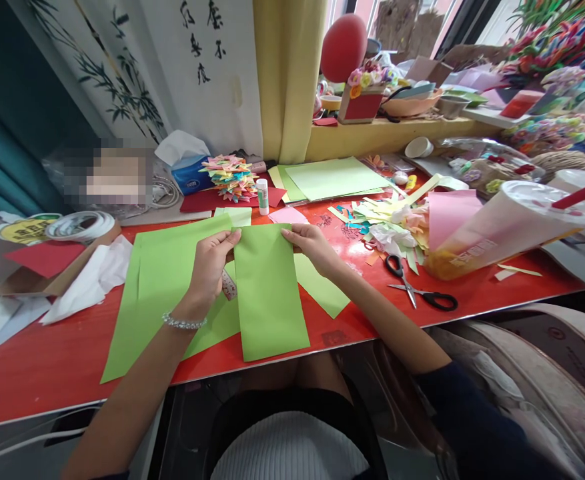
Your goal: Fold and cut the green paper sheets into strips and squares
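Observation:
A narrow rectangle of green paper (271, 293) is stretched between my hands, its lower end hanging toward the table's front edge. My left hand (213, 257) pinches its top left corner between thumb and fingers. At the top right corner, my right hand (315, 247) pinches the same paper. Under my left hand lies a larger green sheet (157, 287), and a small patterned object (229, 285) shows partly beside that palm. Another light green piece (322, 287) lies beneath my right wrist.
Black-handled scissors (412, 288) lie open to the right, near paper scraps (397, 220) and a tilted plastic cup (502, 230). A glue stick (263, 197) stands behind my hands. Stacked sheets (335, 179) lie at the back, and a cardboard box (67, 267) sits at left.

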The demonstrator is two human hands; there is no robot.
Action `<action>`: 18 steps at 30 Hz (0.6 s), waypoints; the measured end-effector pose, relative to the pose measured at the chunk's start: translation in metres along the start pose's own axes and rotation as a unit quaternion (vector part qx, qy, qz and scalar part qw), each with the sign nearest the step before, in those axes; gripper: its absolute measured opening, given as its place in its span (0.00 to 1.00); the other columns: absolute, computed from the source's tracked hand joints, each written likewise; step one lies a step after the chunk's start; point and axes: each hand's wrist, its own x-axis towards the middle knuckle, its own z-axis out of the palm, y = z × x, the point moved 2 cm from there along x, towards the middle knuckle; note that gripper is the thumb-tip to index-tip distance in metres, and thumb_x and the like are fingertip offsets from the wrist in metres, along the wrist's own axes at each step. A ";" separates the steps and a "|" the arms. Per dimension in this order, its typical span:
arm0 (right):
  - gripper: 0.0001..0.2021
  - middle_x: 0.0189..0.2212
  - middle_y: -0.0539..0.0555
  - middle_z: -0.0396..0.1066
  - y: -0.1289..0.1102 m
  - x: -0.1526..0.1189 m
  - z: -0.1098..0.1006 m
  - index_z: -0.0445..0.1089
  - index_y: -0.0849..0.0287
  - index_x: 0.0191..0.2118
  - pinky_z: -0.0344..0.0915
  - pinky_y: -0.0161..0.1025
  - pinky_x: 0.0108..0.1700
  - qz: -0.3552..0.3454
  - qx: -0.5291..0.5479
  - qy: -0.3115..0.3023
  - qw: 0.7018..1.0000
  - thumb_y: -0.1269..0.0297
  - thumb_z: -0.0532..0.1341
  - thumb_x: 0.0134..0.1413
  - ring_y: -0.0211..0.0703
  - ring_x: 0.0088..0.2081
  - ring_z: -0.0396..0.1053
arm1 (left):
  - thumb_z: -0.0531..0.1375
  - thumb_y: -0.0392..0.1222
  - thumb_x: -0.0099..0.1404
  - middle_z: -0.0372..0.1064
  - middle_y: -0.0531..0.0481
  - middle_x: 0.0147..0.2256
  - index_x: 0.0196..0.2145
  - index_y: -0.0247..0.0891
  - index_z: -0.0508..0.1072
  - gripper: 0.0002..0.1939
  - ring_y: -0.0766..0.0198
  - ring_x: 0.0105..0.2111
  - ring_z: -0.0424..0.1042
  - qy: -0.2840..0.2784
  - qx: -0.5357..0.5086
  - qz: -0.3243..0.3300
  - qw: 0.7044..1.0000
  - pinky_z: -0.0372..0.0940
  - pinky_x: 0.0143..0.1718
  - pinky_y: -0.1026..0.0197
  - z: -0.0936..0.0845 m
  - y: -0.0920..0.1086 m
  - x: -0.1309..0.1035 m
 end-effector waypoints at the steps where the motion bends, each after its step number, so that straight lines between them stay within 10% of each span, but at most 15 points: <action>1: 0.14 0.30 0.52 0.73 0.000 0.000 0.000 0.70 0.58 0.30 0.69 0.39 0.41 0.002 0.004 -0.005 1.000 0.52 0.63 0.52 0.38 0.33 0.71 | 0.66 0.48 0.55 0.69 0.52 0.24 0.26 0.37 0.74 0.11 0.67 0.25 0.67 0.005 -0.004 -0.008 1.000 0.64 0.29 0.64 -0.001 0.000 0.001; 9: 0.13 0.34 0.54 0.75 0.003 -0.003 -0.002 0.73 0.61 0.35 0.70 0.38 0.42 0.066 0.014 -0.117 0.991 0.54 0.64 0.52 0.37 0.34 0.73 | 0.63 0.47 0.57 0.69 0.51 0.24 0.27 0.35 0.73 0.11 0.64 0.26 0.69 0.056 -0.019 0.038 0.998 0.64 0.27 0.63 -0.012 -0.004 0.008; 15: 0.15 0.27 0.51 0.72 0.004 -0.001 -0.003 0.70 0.61 0.28 0.66 0.37 0.35 0.041 -0.014 -0.066 0.997 0.52 0.66 0.49 0.35 0.30 0.69 | 0.59 0.37 0.57 0.71 0.51 0.38 0.50 0.45 0.71 0.21 0.66 0.35 0.71 -0.006 0.076 0.046 0.996 0.64 0.32 0.67 -0.014 0.002 0.011; 18: 0.17 0.23 0.48 0.65 0.004 0.000 -0.002 0.65 0.60 0.23 0.60 0.36 0.30 0.040 -0.042 -0.032 0.998 0.52 0.66 0.48 0.33 0.26 0.64 | 0.56 0.34 0.57 0.71 0.48 0.42 0.45 0.40 0.75 0.18 0.64 0.39 0.70 -0.036 0.133 0.053 0.989 0.65 0.37 0.64 -0.015 0.006 0.011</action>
